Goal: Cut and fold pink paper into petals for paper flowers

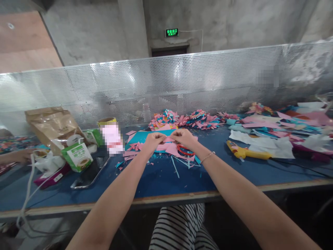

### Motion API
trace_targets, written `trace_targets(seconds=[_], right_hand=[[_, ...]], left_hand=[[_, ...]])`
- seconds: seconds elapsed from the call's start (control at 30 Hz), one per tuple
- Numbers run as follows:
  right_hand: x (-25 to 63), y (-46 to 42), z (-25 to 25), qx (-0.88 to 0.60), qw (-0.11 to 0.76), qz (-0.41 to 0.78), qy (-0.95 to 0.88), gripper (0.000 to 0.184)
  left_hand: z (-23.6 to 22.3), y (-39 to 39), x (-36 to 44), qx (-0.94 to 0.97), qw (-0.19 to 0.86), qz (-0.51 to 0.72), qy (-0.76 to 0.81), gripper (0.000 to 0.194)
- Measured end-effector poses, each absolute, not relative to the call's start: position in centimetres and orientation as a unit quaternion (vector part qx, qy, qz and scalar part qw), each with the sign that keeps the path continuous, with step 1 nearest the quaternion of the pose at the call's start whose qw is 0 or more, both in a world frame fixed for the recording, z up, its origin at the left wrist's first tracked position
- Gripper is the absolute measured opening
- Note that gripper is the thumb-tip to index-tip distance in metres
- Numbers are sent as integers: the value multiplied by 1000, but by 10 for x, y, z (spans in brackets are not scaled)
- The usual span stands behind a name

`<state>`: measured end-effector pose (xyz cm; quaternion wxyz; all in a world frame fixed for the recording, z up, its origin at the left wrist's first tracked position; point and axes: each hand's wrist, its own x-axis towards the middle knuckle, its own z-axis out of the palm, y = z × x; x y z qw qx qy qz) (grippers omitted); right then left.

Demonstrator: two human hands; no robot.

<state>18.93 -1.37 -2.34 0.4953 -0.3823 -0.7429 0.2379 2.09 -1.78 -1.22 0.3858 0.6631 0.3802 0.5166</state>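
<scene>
Between my two hands is a small piece of pink paper, pinched at either end. My left hand grips its left side with thumb and fingertips. On the right side, my right hand holds it in a similar pinch. Beneath them lie a blue paper sheet and pink paper pieces. Red-handled scissors rest on the scraps just below my right hand; their blades are hard to make out. Thin light-blue strips are scattered nearer to me.
Pink and blue paper flowers are heaped along the perforated metal screen. A yellow glue gun lies right, beside paper piles. Left are a phone, a green box and a brown bag. Another person's hand shows far left.
</scene>
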Motion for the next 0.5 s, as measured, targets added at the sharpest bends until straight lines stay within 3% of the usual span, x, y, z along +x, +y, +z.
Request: trace_targets(seconds=[0.5], right_hand=[[183, -26, -16, -402, 501, 243, -727, 22]], left_hand=[[-12, -17, 21, 693, 369, 493, 375, 24]])
